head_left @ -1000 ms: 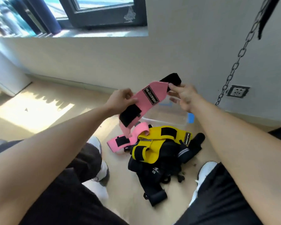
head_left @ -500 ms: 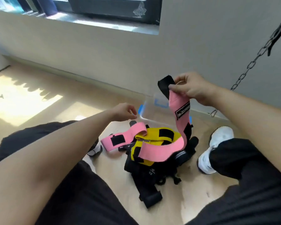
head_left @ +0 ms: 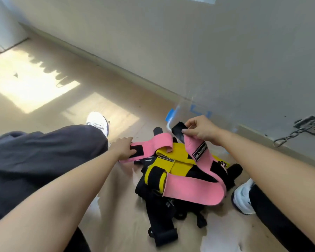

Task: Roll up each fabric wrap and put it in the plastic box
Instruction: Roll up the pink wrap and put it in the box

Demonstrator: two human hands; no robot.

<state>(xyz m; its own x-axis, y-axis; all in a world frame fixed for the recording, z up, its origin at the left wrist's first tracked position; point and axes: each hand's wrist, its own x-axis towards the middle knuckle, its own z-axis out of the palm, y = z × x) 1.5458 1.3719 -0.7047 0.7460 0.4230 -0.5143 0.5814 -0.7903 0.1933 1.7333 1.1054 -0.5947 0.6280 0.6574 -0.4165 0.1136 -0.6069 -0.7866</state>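
Pink elastic was the thing being worked, and from the head camera I watched it go from stretched to slack. A second earlier the person had held the pink wrap (head_left: 195, 190) taut in the air between both hands. Now only the right hand (head_left: 202, 130) had it, thumb and forefinger pinching the black fastening end up near the box. The rest trailed down and lay draped across the heap on the floor (head_left: 116, 215). The left hand (head_left: 123, 148) had let go, swung down and landed on a second pink wrap (head_left: 153, 143). Its fingers were curled over that end, with the thumb on the black patch. To my eye that meant no rolling had begun: the first wrap was loose again and the person seemed to be sorting out the pair. The heap itself sat between the person's white shoes and held yellow wraps (head_left: 173, 165) on top of a tangle of black straps (head_left: 160, 206), all unrolled. The plastic box (head_left: 171, 114), clear with blue latches, stood against the wall (head_left: 225, 51) just behind the right hand. I saw no wrap in the part of it that showed, though the hand hid some of it and its clear walls were hard to read. A chain (head_left: 295, 132) lay slack at the skirting to the right.
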